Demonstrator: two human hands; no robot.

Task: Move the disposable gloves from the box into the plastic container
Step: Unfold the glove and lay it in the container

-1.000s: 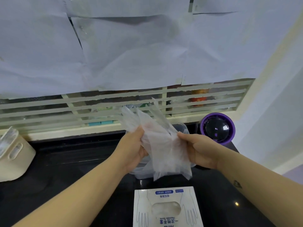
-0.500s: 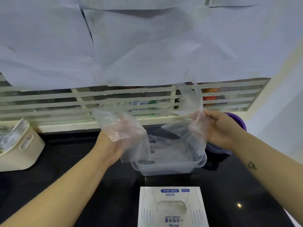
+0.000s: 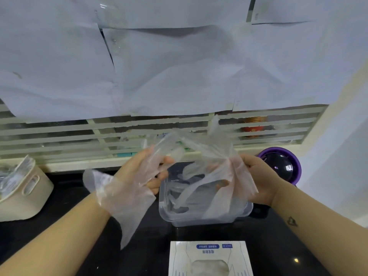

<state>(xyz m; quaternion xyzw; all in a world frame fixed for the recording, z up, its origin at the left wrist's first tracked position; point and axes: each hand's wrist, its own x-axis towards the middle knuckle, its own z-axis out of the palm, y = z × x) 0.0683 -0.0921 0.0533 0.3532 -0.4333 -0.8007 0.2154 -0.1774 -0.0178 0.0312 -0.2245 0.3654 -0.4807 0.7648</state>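
right over the tub: gloves held above the container

now both hands are up over the plastic container (image 3: 205, 214), which sits on the dark counter (image 3: 79, 246) with some clear gloves lying inside. the left hand (image 3: 143, 172) has a thin glove (image 3: 123, 198) draped across its back and trailing down toward the counter, fingers curled on more film. the right hand (image 3: 256, 180) pinches a bunch of film (image 3: 223, 176) that hangs into the tub. the film looks stretched between the two hands, though where one glove ends i cannot tell. the drop turns on this: the container lies directly below and between the hands, its long side running left to right, and the right hand looks nearer its rim. the glove box (image 3: 211, 257) waits just in front of the tub, close to the person, more gloves showing in its window.
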